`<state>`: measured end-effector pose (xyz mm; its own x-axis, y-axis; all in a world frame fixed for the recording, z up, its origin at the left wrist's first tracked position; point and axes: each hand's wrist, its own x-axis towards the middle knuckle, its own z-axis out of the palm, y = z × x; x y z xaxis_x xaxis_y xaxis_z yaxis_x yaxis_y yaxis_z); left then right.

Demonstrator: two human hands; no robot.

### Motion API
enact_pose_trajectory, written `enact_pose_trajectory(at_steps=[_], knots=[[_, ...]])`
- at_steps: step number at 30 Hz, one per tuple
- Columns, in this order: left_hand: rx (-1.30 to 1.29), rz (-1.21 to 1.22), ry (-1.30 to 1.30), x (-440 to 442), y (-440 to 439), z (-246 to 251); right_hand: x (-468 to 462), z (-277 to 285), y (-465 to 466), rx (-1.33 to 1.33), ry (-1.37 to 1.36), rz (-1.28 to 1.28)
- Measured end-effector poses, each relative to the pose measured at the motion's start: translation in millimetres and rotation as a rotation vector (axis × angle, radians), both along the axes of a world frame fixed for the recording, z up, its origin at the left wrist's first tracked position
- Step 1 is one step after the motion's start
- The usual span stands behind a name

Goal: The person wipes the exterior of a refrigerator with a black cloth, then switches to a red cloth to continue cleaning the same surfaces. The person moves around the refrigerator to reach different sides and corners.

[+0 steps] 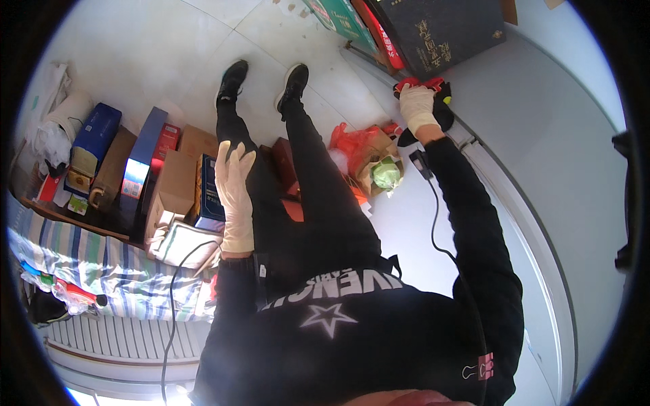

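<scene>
My left hand (234, 198) wears a pale thin glove and hangs in front of my left thigh, its fingers apart and nothing in them. In a matching glove, my right hand (419, 107) reaches forward beside a grey panel (528, 132). Its fingers curl over a red and black item (432, 82), whose exact kind I cannot make out. Dark rounded things partly hidden by that hand lie just under it. A black cable with a plug-like connector (420, 165) hangs by my right forearm.
Several boxes, including a blue box (96, 132) and a cardboard box (175, 182), line the left side. A paper bag (373, 152) with a red plastic bag (350, 142) stands right of my legs. Beyond my right hand rises a large black box (436, 35). Striped cloth (111, 269) lies lower left.
</scene>
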<state>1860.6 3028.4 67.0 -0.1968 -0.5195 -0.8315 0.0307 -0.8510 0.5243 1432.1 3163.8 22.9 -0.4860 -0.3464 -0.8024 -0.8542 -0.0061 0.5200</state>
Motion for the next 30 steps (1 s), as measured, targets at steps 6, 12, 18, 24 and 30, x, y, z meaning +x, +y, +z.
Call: enact_pose_trajectory(at_steps=[6,12,18,24,30], knots=[[0.015,-0.012,0.013,-9.0,-0.7,-8.4,76.3,47.0,-21.8,-0.296,-0.537,0.016],[0.048,-0.09,-0.005,-4.1,-5.4,-32.6,95.3,-90.1,-35.7,-0.225,-0.505,0.067],[0.077,-0.112,-0.049,5.1,2.0,-61.3,35.4,-163.7,9.1,-0.127,-0.111,0.075],[0.123,-0.067,0.009,-0.7,15.5,-65.2,23.1,-42.7,29.0,-0.149,-0.306,-0.069],[0.169,-0.037,-0.016,-18.8,18.9,-66.1,5.0,9.6,26.1,-0.159,-0.146,0.002]])
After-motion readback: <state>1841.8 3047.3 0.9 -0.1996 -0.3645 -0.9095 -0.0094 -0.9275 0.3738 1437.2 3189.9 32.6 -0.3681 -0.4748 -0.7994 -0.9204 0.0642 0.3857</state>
